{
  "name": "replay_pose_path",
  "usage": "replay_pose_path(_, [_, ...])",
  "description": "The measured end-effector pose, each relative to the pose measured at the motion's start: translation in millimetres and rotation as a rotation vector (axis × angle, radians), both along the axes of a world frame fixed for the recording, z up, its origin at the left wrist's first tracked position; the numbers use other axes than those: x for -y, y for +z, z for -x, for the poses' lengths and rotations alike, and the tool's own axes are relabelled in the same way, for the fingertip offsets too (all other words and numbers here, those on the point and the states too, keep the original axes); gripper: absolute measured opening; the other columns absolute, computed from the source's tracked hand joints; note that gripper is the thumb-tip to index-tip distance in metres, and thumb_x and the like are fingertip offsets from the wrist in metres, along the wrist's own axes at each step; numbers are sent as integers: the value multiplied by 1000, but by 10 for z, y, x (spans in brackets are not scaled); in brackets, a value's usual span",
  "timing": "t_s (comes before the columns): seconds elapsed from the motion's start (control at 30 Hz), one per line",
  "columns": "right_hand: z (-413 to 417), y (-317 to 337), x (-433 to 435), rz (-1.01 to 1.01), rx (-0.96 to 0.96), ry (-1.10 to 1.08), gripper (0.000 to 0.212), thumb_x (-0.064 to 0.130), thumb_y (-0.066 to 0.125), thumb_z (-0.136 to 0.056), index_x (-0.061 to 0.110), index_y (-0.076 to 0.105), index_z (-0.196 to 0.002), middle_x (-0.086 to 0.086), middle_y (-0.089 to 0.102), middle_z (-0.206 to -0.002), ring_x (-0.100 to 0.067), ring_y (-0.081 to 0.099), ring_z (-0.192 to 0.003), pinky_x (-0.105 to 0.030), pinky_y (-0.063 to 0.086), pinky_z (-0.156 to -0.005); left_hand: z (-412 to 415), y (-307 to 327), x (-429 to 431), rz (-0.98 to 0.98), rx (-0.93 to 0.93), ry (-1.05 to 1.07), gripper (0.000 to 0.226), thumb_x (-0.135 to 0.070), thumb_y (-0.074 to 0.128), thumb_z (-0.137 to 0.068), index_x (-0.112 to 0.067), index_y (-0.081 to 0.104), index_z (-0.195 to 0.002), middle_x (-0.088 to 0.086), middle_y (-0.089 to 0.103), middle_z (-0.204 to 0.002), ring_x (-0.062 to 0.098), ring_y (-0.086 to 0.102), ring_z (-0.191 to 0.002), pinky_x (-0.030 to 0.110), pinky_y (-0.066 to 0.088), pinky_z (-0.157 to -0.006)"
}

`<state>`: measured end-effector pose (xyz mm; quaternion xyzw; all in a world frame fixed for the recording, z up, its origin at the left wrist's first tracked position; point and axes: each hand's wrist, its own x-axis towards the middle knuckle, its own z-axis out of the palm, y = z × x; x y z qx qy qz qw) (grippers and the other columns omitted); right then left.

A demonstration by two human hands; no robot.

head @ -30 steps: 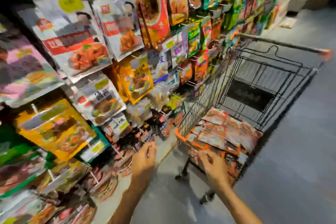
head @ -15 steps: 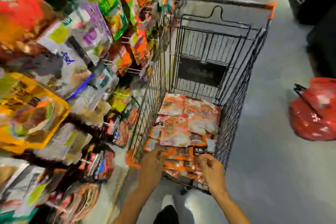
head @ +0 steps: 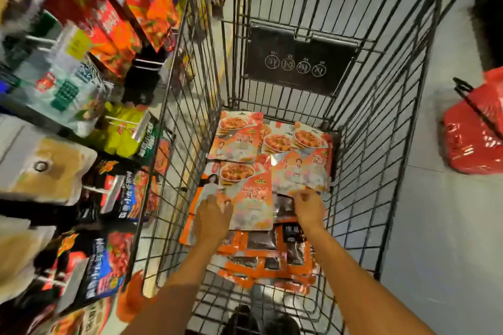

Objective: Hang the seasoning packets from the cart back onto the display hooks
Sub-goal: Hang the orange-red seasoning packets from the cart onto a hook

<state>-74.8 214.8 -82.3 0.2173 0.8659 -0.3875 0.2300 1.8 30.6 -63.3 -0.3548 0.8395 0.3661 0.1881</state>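
Several orange-and-white seasoning packets (head: 251, 198) lie flat in the bottom of the black wire cart (head: 381, 144), over a layer of orange and dark packets (head: 261, 258). Both my arms reach down into the cart. My left hand (head: 213, 221) grips the left edge of the nearest top packet, thumb over its face. My right hand (head: 309, 208) has curled fingers pinching the lower edge of the packet (head: 302, 171) on the right. The display hooks (head: 125, 125) with hanging packets fill the rack on the left.
The cart's left wall stands close against the rack of hanging goods (head: 109, 22). A red shopping basket (head: 476, 130) sits on the grey floor to the right. My shoes (head: 261, 318) show under the cart's near end.
My view swung from the rack down into the cart. Both hands went from the cart's near rim to the packets inside and took hold of them.
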Motion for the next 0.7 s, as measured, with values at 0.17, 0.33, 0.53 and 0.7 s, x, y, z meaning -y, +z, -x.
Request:
replay_pose_path(0.17, [257,-438,-17,-17,95,-78,48,23,57,-94,-3,47,-132,-21,54,-133,-36,50,-122,-41,42,-101,201,-335,-1,8,71,92,73,-34,66,-86,10,36,-136,25,38,-141,37,38,-128,43,35,-101])
replay_pose_path(0.33, [341,-628,26,-41,111,-179,61,22,67,-86,-3,42,-135,-22,49,-137,-37,41,-129,-41,40,-104,276,-504,0,30,109,98,67,-23,70,-84,9,38,-134,20,29,-146,33,28,-133,36,30,-97])
replay_pose_path(0.53, [416,-699,-12,-35,197,-209,40,24,63,-87,-1,62,-117,-18,63,-120,-33,58,-113,-40,49,-96,297,-651,19,-18,87,282,65,-11,79,-71,12,45,-122,27,53,-123,40,51,-116,50,45,-93])
replay_pose_path(0.7, [424,-719,15,18,144,-389,21,9,67,-85,-9,67,-96,-26,66,-111,-36,64,-100,-44,53,-87,387,-669,56,-232,107,428,16,1,74,-73,-5,59,-72,10,59,-77,23,54,-78,33,45,-72])
